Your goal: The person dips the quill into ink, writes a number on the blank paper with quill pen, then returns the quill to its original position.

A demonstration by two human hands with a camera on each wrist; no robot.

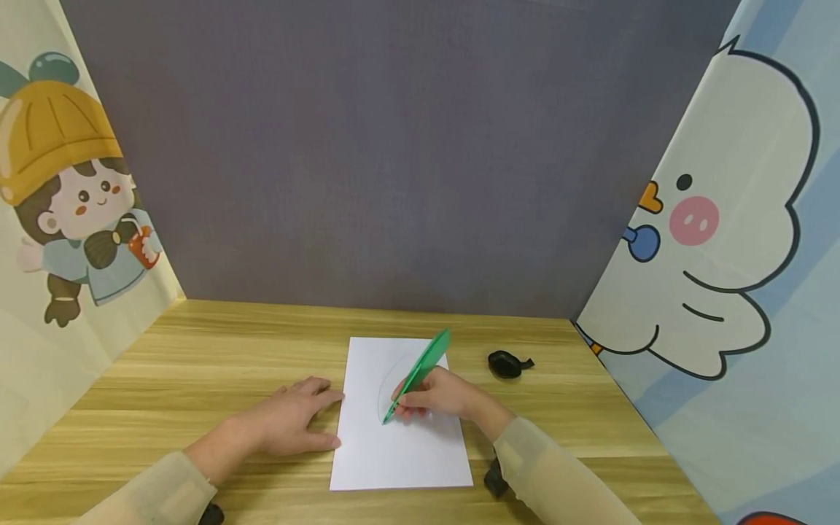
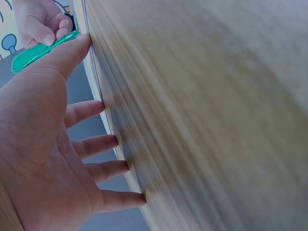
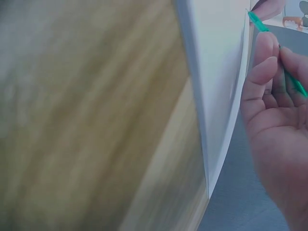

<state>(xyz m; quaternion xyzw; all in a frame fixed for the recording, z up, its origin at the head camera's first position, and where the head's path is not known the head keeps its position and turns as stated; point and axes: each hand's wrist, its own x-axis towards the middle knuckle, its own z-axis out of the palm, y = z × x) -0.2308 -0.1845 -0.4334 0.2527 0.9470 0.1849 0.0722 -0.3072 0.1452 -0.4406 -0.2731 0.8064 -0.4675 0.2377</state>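
Note:
A white sheet of paper (image 1: 400, 463) lies on the wooden table, with a thin curved line drawn on its upper half. My right hand (image 1: 441, 394) pinches a green leaf-shaped pen (image 1: 426, 361) low on its shaft, tilted up to the right. The pen tip meets the paper at the lower end of the curve. Spread fingers of my left hand (image 1: 294, 419) rest on the table, with thumb and index finger at the sheet's left edge. In the right wrist view, the pen (image 3: 257, 21) passes between thumb and curled fingers.
Right of the paper sits a small black rounded object (image 1: 505, 364) with a short tail. A dark grey panel (image 1: 380, 160) rises behind the table (image 1: 216, 350). Cartoon-printed walls flank both sides.

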